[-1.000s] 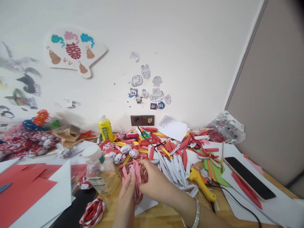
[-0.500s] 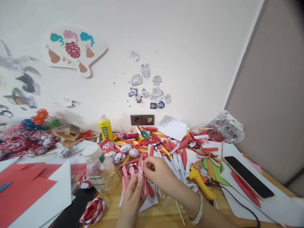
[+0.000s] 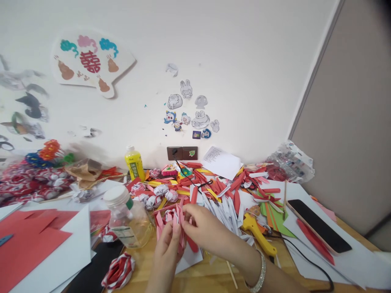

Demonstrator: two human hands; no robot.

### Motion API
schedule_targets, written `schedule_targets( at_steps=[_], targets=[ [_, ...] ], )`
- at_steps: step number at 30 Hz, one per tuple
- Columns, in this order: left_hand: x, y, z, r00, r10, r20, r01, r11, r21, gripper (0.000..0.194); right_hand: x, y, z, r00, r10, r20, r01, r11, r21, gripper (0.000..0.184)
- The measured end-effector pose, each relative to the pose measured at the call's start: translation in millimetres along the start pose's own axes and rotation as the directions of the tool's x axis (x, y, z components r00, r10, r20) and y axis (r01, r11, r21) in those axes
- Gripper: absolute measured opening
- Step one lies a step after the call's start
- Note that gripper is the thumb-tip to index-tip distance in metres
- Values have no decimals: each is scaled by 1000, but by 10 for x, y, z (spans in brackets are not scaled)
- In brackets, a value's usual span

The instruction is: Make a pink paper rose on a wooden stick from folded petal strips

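Observation:
Both hands meet low in the middle of the head view, over a bundle of pink folded paper strips [image 3: 179, 211]. My left hand [image 3: 166, 248] pinches a strip between thumb and fingers from below. My right hand [image 3: 203, 228], a sparkling bracelet on its wrist, has its fingertips closed at the strip's upper right side. Partly hidden behind the fingers is a red-and-white paper rosette [image 3: 169, 214] among the pink strips. A larger paper rosette [image 3: 118, 270] lies at the lower left, apart from my hands.
A clear jar [image 3: 130, 221] stands left of my hands, with a yellow drink bottle [image 3: 134, 165] behind. Folded white strips [image 3: 224, 213] and a yellow glue gun [image 3: 259, 236] lie to the right, near a phone [image 3: 319, 226]. Red paper sheets [image 3: 33, 248] cover the left.
My right hand's fingertips have shifted slightly left and down, closer to the left hand. Both hands stay on the pink strips. The whole view has shifted slightly.

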State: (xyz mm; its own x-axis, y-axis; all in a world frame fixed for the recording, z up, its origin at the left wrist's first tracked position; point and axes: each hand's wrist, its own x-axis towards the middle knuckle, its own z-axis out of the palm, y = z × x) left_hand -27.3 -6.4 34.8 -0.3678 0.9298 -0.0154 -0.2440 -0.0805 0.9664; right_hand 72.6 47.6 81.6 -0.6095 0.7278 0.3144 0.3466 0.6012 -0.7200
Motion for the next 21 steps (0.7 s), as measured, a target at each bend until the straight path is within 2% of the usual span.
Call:
schedule_targets(
  at_steps=[3, 7, 11, 16, 21],
  targets=[
    [-6, 2, -4, 999, 33, -14, -32, 997, 67, 42, 31, 6, 14, 996, 25, -89, -22, 999, 38, 17],
    [-18, -5, -18, 997, 65, -32, -59, 985, 165, 42, 51, -5, 34, 989, 118, -90, -108, 988, 112, 18],
    [-43, 7, -70, 990, 39, -136, -10, 979, 204, 35, 39, -2, 55, 986, 128, -110, -113, 985, 132, 18],
    [-47, -6, -155, 974, 8, -228, 38, 980, 197, 28, 18, 45, 129, 980, 200, -7, -194, 960, 200, 14],
    [-66, 1, -57, 993, 62, -102, -45, 987, 156, 29, 28, 77, 214, 958, 282, 41, -278, 893, 354, 15]
  ],
)
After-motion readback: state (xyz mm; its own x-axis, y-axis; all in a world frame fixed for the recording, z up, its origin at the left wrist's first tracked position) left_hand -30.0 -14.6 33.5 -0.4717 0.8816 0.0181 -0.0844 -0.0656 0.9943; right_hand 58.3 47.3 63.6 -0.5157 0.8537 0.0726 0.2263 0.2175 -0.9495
